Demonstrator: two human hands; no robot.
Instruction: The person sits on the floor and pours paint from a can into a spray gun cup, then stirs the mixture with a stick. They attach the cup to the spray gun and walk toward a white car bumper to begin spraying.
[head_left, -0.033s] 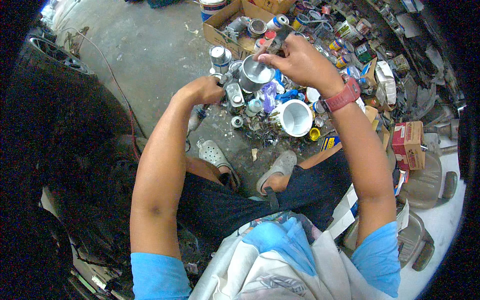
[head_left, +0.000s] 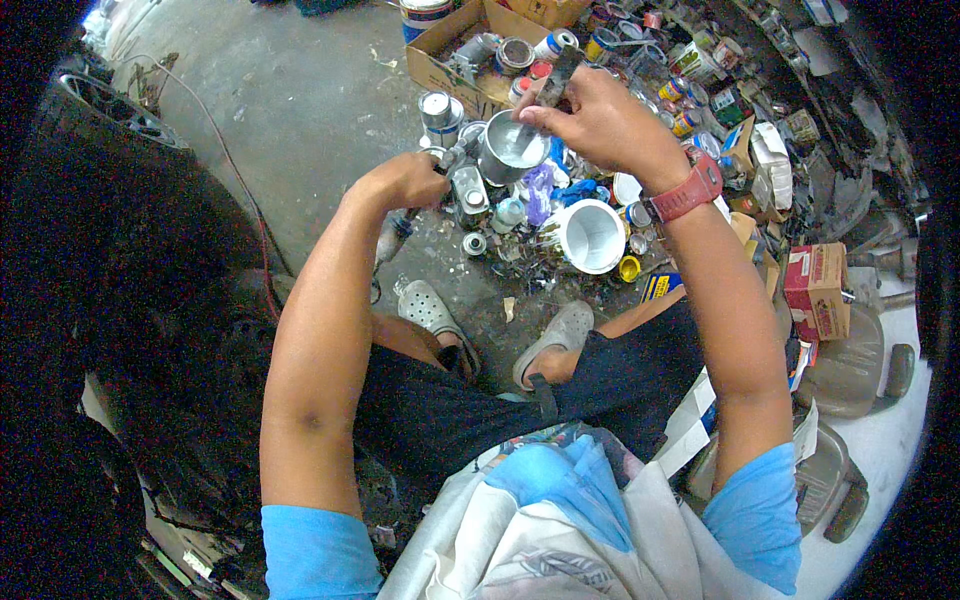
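Observation:
My left hand (head_left: 408,182) is closed round what looks like a paint spray gun (head_left: 455,157), mostly hidden by the fingers. Beside it, at the gun's front, a round metal cup (head_left: 500,165) stands with its mouth up and silvery-grey liquid inside. Above the cup, my right hand (head_left: 598,115) pinches a stirring stick (head_left: 558,80) with a dark, stained upper end. Its lower part slants down into the cup's mouth. A clear plastic bottle (head_left: 470,190) and a silver can (head_left: 437,112) are close to my left hand.
A white tub (head_left: 590,237) sits on the cluttered floor near a purple crumpled bag (head_left: 539,190). Beyond is an open cardboard box (head_left: 432,62) of cans. Several paint cans crowd the right. A red hose (head_left: 232,165) runs along the left, by a wheel (head_left: 118,112).
The stick in my right hand has tilted more upright, and its dark end has shifted slightly. My left hand and the cup have barely moved.

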